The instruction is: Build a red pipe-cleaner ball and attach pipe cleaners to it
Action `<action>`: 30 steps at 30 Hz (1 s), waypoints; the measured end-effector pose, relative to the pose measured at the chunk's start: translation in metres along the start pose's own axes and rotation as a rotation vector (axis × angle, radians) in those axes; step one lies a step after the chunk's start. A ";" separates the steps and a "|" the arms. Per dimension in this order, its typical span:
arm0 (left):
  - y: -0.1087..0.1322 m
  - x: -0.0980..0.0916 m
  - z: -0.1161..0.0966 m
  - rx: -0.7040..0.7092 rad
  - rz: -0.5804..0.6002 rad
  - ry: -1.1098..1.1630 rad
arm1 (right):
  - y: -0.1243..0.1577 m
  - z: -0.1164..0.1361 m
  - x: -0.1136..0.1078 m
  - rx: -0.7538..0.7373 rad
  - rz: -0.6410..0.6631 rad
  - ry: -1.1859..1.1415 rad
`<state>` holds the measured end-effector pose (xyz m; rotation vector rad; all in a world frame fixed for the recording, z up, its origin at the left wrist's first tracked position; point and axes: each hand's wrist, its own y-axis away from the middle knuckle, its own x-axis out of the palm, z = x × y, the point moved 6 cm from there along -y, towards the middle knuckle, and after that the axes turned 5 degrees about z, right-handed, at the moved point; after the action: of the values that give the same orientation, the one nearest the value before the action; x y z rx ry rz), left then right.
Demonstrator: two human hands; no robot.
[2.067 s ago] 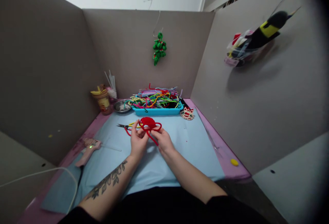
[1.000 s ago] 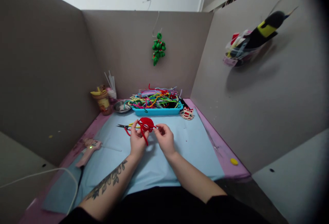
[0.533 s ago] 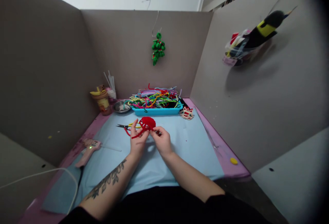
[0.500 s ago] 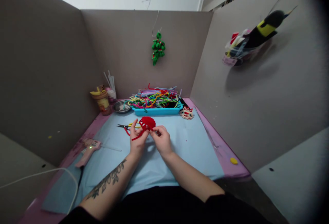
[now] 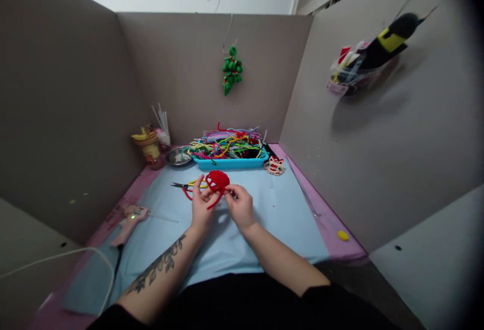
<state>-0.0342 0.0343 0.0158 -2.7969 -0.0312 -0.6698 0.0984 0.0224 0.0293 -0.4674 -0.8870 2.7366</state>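
Between my hands, above the light blue cloth (image 5: 272, 224), is a rounded red pipe-cleaner piece (image 5: 218, 180) with openings on its left side and a loose red end hanging down. My left hand (image 5: 202, 204) supports it from the left and below, fingers curled around its edge. With thumb and forefinger pinched at its lower right, my right hand (image 5: 240, 205) holds the same piece. Just beyond my left hand lie scissors (image 5: 182, 186) with dark blades; one handle loop looks red, the other yellow. My fingers hide the underside of the red piece.
A blue tray (image 5: 230, 164) heaped with colourful pipe cleaners stands at the back, beside a metal dish (image 5: 179, 157). At left lies a pink glue gun (image 5: 130, 225). A red-and-white craft piece (image 5: 275, 166) and a yellow cap (image 5: 343, 235) are on the right. Grey panels surround the table.
The red piece has turned slightly between my hands. Its loose end swung from pointing left to hanging more steeply downward, and my right hand shifted a little right.
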 end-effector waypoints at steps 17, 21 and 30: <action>-0.001 -0.002 0.002 0.035 0.000 -0.076 | -0.003 0.014 -0.004 -0.130 0.004 0.130; 0.002 0.000 -0.001 0.016 -0.023 -0.067 | -0.003 0.008 -0.001 -0.118 0.029 0.205; -0.002 -0.004 0.009 -0.051 -0.017 0.011 | -0.001 0.002 0.002 -0.019 0.046 0.051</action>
<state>-0.0342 0.0383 0.0064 -2.8441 -0.0367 -0.7001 0.0961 0.0224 0.0307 -0.5663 -0.9016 2.7463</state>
